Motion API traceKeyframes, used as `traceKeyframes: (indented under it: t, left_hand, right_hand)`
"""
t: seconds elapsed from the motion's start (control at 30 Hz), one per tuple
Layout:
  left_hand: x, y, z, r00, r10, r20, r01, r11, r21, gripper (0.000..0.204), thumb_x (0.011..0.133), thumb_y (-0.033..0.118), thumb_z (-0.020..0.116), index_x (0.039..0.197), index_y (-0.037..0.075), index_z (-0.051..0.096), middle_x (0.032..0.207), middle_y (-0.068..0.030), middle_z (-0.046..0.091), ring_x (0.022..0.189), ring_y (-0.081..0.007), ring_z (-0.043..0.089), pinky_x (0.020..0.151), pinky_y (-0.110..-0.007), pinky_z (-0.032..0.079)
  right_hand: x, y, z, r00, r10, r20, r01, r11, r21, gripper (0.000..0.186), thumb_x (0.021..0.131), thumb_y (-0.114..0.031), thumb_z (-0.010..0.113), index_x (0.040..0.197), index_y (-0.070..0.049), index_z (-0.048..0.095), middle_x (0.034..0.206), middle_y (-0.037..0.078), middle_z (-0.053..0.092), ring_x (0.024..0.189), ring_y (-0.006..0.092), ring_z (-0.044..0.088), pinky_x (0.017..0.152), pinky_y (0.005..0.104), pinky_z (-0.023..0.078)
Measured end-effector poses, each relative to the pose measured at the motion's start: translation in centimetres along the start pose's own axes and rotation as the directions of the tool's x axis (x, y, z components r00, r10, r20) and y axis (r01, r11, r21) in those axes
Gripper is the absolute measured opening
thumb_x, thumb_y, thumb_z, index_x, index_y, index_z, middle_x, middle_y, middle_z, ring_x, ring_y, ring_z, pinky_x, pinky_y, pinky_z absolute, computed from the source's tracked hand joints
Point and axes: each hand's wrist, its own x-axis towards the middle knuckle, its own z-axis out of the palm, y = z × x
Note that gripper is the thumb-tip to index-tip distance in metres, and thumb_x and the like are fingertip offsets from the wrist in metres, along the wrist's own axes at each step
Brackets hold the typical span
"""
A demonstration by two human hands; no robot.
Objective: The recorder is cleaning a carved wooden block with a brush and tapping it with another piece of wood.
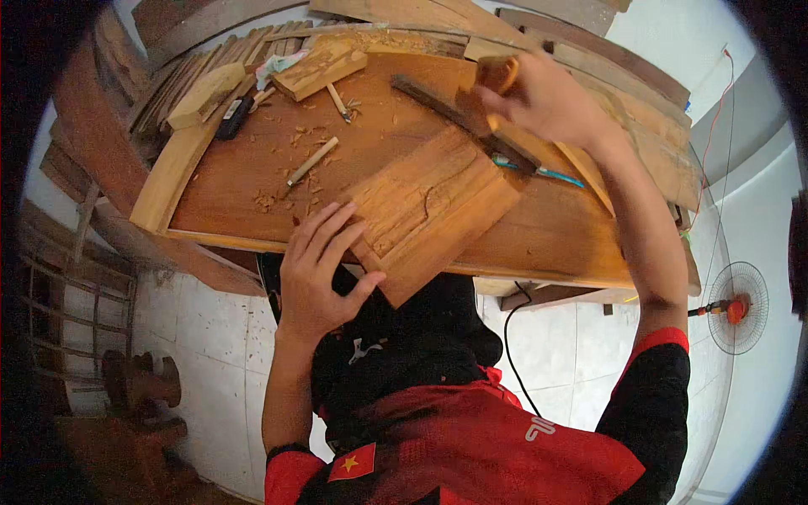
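Observation:
A thick wooden board point(454, 202) with a carved recess and a dark curved line on its face lies slanted over the near edge of the bench. My left hand point(316, 265) holds its near left end, fingers spread on the corner and the thumb against the near side. Above the far end, my right hand point(539, 97) is closed around an orange-brown tool point(507, 76), blurred and partly hidden by the fingers. Beneath that hand a long dark bar point(433, 101) lies beside a blue toothbrush point(560, 178).
Two light-handled carving tools point(313, 162) lie left of the board among wood shavings point(268, 199). A wooden block point(320, 69), a black object point(235, 118) and stacked wood strips point(189, 76) stand farther back. A wire-cage fan point(737, 308) is at the right.

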Motion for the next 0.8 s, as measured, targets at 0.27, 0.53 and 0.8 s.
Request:
traceKeyframes:
  t: [0.27,0.53,0.8]
  left_hand:
    - [-0.7,0.4,-0.4,0.993,-0.112,0.045,0.106,0.987,0.125,0.083,0.089,0.067,0.070,0.145,0.007,0.058,0.157,-0.0178,0.050,0.145,-0.0406,0.046,0.117,-0.055,0.039]
    - [-0.9,2.6,-0.1,0.942,-0.331,-0.058,0.329,0.943,-0.042,0.103,0.075,0.046,0.093,0.154,0.003,0.042,0.157,-0.0277,0.045,0.142,-0.0455,0.047,0.116,-0.054,0.041]
    - [-0.2,0.5,-0.1,0.948,-0.316,-0.036,0.297,0.920,-0.258,0.112,0.071,0.046,0.095,0.155,-0.001,0.038,0.144,-0.0289,0.055,0.135,-0.0453,0.055,0.111,-0.052,0.046]
  right_hand:
    - [-3.8,-10.2,-1.0,0.924,-0.312,0.222,0.080,0.726,0.683,0.016,0.094,-0.018,0.071,0.097,-0.002,0.071,0.079,0.012,0.072,0.072,0.0202,0.068,0.067,0.0357,0.052]
    - [0.2,-3.0,-2.9,0.955,0.032,0.294,-0.029,0.999,-0.014,0.020,0.092,-0.023,0.069,0.095,-0.003,0.072,0.085,0.022,0.072,0.083,0.0403,0.071,0.073,0.0464,0.056]
    - [-1.0,-11.3,-1.0,0.823,-0.537,0.185,0.339,0.726,0.598,0.020,0.096,-0.022,0.068,0.104,-0.005,0.071,0.086,0.020,0.073,0.078,0.0389,0.070,0.071,0.0472,0.054]
